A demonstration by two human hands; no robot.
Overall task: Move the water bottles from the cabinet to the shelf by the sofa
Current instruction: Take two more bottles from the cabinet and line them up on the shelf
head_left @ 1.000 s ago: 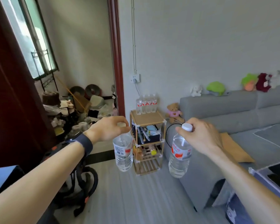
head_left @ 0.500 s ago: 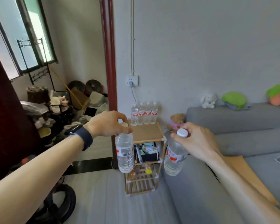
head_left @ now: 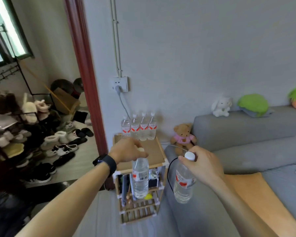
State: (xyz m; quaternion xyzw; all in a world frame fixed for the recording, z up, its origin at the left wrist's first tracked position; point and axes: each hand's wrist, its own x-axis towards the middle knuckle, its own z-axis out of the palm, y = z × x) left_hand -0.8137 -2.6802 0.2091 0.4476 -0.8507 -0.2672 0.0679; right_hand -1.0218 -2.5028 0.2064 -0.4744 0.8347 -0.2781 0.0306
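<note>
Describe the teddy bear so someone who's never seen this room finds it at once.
Find the grey sofa; at its left end, beside the wooden shelf, sits the teddy bear. It is brown in a pink shirt, unlike the white rabbit up on the sofa back.

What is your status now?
Left hand grips left bottle by cap; right hand grips right bottle. Four bottles stand on shelf. Black cable hangs beside shelf.

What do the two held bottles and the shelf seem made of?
Left bottle and right bottle: clear glossy plastic, probably; the background shows through and the walls look thin. Shelf: pale matte wood or bamboo, judging by its tan top and slats.
</note>
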